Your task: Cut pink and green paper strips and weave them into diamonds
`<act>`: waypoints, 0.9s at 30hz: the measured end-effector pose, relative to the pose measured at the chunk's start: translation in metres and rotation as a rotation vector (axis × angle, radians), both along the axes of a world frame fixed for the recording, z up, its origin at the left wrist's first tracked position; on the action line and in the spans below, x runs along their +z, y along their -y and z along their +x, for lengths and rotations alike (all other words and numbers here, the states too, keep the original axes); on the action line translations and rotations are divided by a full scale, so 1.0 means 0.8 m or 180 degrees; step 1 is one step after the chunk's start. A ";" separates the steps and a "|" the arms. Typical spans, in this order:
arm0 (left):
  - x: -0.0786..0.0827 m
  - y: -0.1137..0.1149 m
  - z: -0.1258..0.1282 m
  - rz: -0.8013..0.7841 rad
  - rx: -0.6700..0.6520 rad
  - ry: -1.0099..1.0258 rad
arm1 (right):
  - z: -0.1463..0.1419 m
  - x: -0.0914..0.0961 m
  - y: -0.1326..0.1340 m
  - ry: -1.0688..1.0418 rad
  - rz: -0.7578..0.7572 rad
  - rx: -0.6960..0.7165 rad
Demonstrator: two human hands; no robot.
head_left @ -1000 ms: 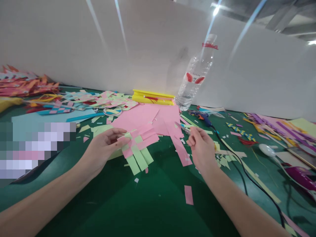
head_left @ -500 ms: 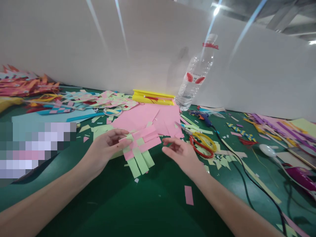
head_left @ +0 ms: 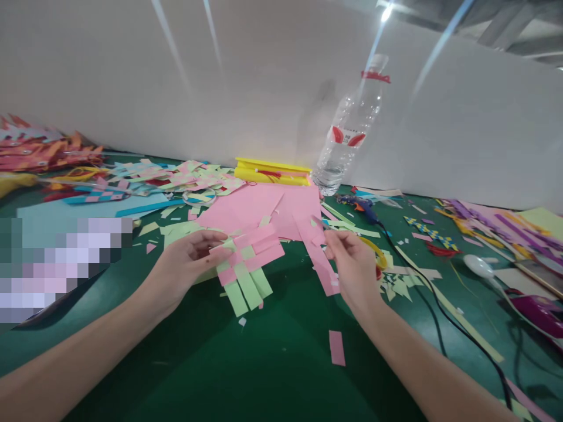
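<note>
The left hand (head_left: 193, 259) pinched a pink-and-green woven paper piece (head_left: 251, 262) between thumb and fingers above a green table (head_left: 272, 363), just in front of pink sheets (head_left: 246, 204). The right hand (head_left: 354, 264) — fingers curled close together — partly hid yellow-and-red-handled scissors (head_left: 379, 252); whether it had hold of anything could not be told.

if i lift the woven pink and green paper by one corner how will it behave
The woven paper is probably very light, being thin strips pinched in the left hand. Its green ends stick out separately, so they may flop. Strips could slip if tugged, since they look merely interlaced.
</note>
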State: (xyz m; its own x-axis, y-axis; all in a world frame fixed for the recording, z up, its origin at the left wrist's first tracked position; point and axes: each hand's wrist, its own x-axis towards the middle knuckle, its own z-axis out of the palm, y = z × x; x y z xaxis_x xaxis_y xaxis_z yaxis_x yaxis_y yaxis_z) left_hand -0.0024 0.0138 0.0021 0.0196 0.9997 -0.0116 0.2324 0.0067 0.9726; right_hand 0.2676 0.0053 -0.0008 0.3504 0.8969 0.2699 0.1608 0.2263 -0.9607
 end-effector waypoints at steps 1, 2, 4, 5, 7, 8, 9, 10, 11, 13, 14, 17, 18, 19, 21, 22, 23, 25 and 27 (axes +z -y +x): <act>0.000 0.000 0.000 -0.0001 0.0005 -0.0001 | 0.004 0.001 -0.004 -0.0244 0.0132 -0.0214; 0.001 0.000 0.000 -0.0005 0.0008 -0.0005 | 0.008 0.002 -0.007 -0.0444 0.0257 -0.0392; 0.001 0.001 0.000 -0.0032 -0.0003 -0.0013 | 0.015 0.006 -0.011 -0.0724 0.0423 -0.0601; 0.001 0.001 0.000 -0.0043 -0.0016 -0.0014 | 0.017 0.008 -0.012 -0.0781 0.0442 -0.0624; 0.001 0.002 0.001 -0.0075 -0.0042 -0.0018 | 0.019 0.011 -0.011 -0.0605 0.0336 -0.0584; 0.001 0.002 0.001 -0.0092 -0.0053 -0.0020 | 0.019 0.011 -0.010 -0.0303 0.0228 -0.0511; 0.002 0.003 0.002 -0.0112 -0.0067 -0.0016 | 0.017 0.011 -0.009 0.0136 0.0158 -0.0424; 0.002 0.003 0.002 -0.0131 -0.0077 -0.0010 | 0.014 0.010 -0.007 0.0678 0.0150 -0.0338; 0.003 0.003 0.003 -0.0155 -0.0098 -0.0006 | 0.011 0.009 -0.005 0.1265 0.0187 -0.0247; 0.005 0.004 0.004 -0.0181 -0.0166 -0.0019 | 0.003 0.008 0.001 0.2226 0.0478 -0.0145; 0.005 0.004 0.005 -0.0178 -0.0213 -0.0047 | -0.002 0.008 0.005 0.2501 0.0577 -0.0093; 0.008 0.006 0.008 -0.0104 -0.0380 -0.0175 | -0.015 0.012 0.019 0.2559 0.0349 0.0509; 0.008 0.007 0.009 -0.0071 -0.0439 -0.0206 | -0.019 0.014 0.023 0.2438 0.0159 0.0786; 0.009 0.007 0.011 -0.0045 -0.0493 -0.0227 | -0.023 0.015 0.027 0.2360 0.0020 0.1000; 0.010 0.008 0.013 -0.0014 -0.0555 -0.0241 | -0.027 0.017 0.031 0.2324 -0.0027 0.1151; 0.010 0.009 0.013 -0.0013 -0.0567 -0.0240 | -0.028 0.017 0.031 0.2357 0.0052 0.1127; 0.010 0.009 0.014 -0.0018 -0.0564 -0.0232 | -0.029 0.017 0.031 0.2396 0.0151 0.1068; 0.010 0.010 0.013 -0.0030 -0.0525 -0.0207 | -0.027 0.016 0.030 0.2440 0.0303 0.0915; 0.010 0.010 0.011 -0.0042 -0.0455 -0.0190 | -0.023 0.015 0.027 0.2413 0.0341 0.0752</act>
